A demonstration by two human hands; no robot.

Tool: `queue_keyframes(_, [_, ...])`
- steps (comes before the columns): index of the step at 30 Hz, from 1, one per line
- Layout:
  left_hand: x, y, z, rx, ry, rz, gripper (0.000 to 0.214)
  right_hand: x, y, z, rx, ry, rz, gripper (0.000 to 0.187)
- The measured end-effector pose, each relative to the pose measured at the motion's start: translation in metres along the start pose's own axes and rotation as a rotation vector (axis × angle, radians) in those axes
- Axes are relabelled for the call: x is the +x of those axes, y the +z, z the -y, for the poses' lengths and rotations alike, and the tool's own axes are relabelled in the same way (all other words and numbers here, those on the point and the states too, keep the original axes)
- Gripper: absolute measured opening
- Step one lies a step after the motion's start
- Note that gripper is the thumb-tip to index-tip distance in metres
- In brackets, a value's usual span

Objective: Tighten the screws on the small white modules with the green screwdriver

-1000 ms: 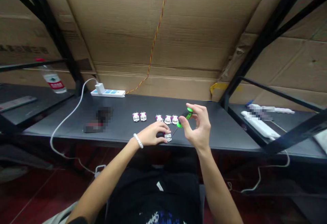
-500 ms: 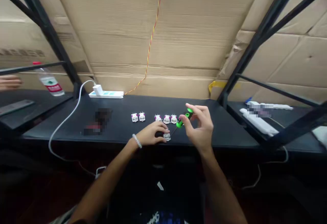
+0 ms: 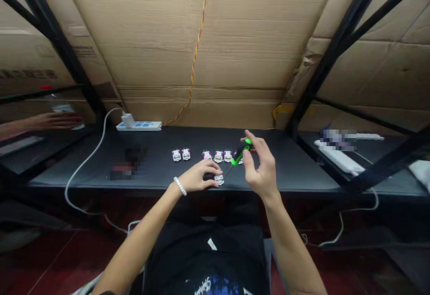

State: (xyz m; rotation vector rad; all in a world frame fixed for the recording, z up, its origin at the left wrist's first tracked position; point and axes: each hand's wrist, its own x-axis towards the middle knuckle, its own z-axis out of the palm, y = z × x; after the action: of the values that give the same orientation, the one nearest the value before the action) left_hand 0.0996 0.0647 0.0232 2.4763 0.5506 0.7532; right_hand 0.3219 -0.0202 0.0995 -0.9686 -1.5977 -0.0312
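My right hand [image 3: 264,171] grips a green and black screwdriver [image 3: 240,153] between thumb and fingers. Its thin shaft slants down to the left, the tip at or close beside a small white part [image 3: 219,180]. That part is pinned near the table's front edge by my left hand [image 3: 198,173], whose fingers curl round it and a dark piece [image 3: 208,177] next to it. Just behind are several similar white and purple pieces in a row, among them one piece [image 3: 218,156] in the middle and another piece [image 3: 176,155] at the left end.
A white power strip [image 3: 139,126] with a plugged-in charger [image 3: 128,119] lies at the back left, its cable [image 3: 82,162] looping over the front edge. Black metal posts flank the table [image 3: 161,145]. At far left, another person's hand [image 3: 60,120] is at a bottle [image 3: 58,102].
My right hand and the screwdriver handle have shifted slightly, the fingers changing position on it. My left hand stays put. At left, the other person's hand has reached right to the bottle.
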Motion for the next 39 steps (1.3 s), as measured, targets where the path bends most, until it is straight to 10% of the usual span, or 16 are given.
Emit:
queue_keyframes(33, [0.0,0.002,0.003,0.005,0.023,-0.002,0.033,-0.002,0.01,-0.003,-0.033,-0.026,-0.174,0.038])
queue_keyframes(39, [0.0,0.001,0.002,-0.004,0.014,-0.013,0.032,-0.003,0.009,-0.001,0.068,-0.007,-0.046,0.045])
